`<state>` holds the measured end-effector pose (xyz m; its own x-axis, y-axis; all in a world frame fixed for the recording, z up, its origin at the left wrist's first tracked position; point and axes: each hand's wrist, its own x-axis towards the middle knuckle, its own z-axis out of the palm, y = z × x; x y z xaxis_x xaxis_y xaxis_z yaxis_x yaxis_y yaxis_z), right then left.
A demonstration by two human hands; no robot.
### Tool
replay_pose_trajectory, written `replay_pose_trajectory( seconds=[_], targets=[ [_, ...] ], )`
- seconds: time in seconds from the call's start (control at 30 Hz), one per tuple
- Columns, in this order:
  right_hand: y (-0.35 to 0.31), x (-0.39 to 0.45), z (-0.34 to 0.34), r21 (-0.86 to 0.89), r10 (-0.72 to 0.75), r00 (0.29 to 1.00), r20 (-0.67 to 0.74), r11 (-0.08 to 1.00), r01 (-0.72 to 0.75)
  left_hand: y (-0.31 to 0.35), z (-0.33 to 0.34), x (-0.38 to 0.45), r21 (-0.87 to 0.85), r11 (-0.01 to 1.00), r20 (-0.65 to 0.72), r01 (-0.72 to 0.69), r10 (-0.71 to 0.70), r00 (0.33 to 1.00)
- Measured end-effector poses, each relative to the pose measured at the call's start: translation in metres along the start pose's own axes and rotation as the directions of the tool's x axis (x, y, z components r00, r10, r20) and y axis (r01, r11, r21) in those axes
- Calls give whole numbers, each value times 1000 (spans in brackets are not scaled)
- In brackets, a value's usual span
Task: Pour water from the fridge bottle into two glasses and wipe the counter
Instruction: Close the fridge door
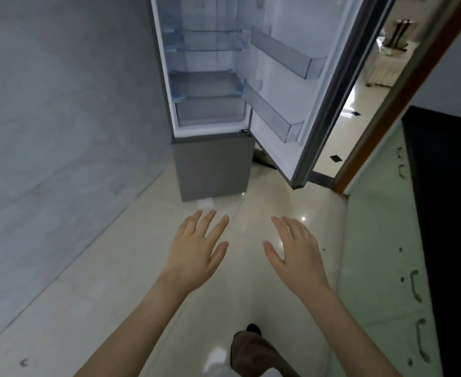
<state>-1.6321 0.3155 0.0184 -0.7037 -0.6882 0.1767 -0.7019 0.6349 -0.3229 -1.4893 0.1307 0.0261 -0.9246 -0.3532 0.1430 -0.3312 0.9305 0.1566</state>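
Fingers (213, 221) of the left hand (196, 251) and of the right hand (297, 251) are stretched out straight and slightly spread, palms down over the glossy floor (272, 208), holding nothing. Ahead of the fingertips stands the fridge (210, 104), its door (305, 91) swung open to the right; no bottle shows on its shelves. Right of the right hand runs the dark desk (447, 213) above pale cabinet fronts (381, 254).
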Motion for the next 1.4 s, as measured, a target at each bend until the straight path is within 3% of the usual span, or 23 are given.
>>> replay_pose_trajectory(
  seconds=[0.27,0.5,0.63,0.77,0.93,1.1,1.2,1.4],
  targets=[
    [66,150,-35,52,-81,994,-67,995,85,15,-8,141,-6,999,-67,53,-53,996],
    [105,270,-85,438,155,953,-260,898,-26,14,-15,260,-58,995,-122,-76,69,990],
    [121,339,-108,656,397,825,-402,754,-43,14,-35,347,-67,966,-209,-251,233,950],
    [137,396,-115,751,570,686,-452,658,-52,22,-60,433,-58,919,-301,-390,357,884],
    [153,447,-120,879,739,568,-362,474,-56,44,-78,521,5,857,-397,-515,474,786],
    [167,476,-124,903,744,584,-326,427,-40,61,-70,579,-39,831,-356,-556,508,784],
    [173,484,-126,920,736,610,-293,391,-30,65,-55,596,19,845,-403,-534,495,769],
    [188,483,-122,894,693,651,-308,444,-50,64,-33,604,161,829,-463,-536,543,700]
  ],
)
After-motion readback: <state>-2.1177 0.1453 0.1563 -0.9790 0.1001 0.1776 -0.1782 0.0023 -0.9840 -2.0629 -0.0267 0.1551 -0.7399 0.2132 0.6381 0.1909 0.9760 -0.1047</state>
